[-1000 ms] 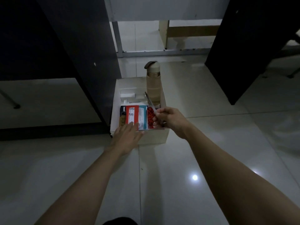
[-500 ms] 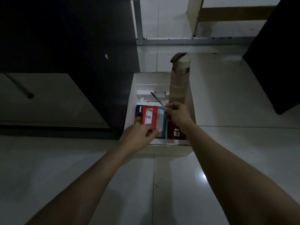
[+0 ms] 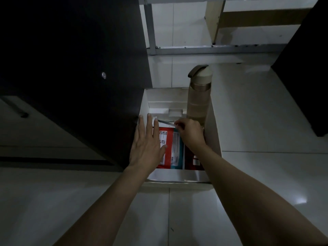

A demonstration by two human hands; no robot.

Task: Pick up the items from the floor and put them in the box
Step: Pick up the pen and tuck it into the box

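A white cardboard box (image 3: pixel 177 176) stands on the pale tiled floor. Inside it lie a red and teal packet (image 3: pixel 173 148) and a dark red packet (image 3: pixel 192 160). A tall beige water bottle (image 3: pixel 199 96) stands upright in the box's far right corner. My right hand (image 3: pixel 190 133) is inside the box, pinching a thin grey pen-like stick (image 3: pixel 166 122) that points to the left. My left hand (image 3: pixel 147 144) lies flat with fingers spread over the left side of the red packet and holds nothing.
A black cabinet (image 3: pixel 79 68) rises right against the box's left side. Another dark panel (image 3: pixel 305 68) stands at the far right. A grey metal frame (image 3: pixel 204 49) and a wooden board (image 3: pixel 248 18) are behind the box. A small white block (image 3: pixel 175 113) sits inside the box.
The view has closed in on the box. My right hand lowered the stick deeper into the box and turned it leftward. My left hand opened flat and slid forward over the red packet.
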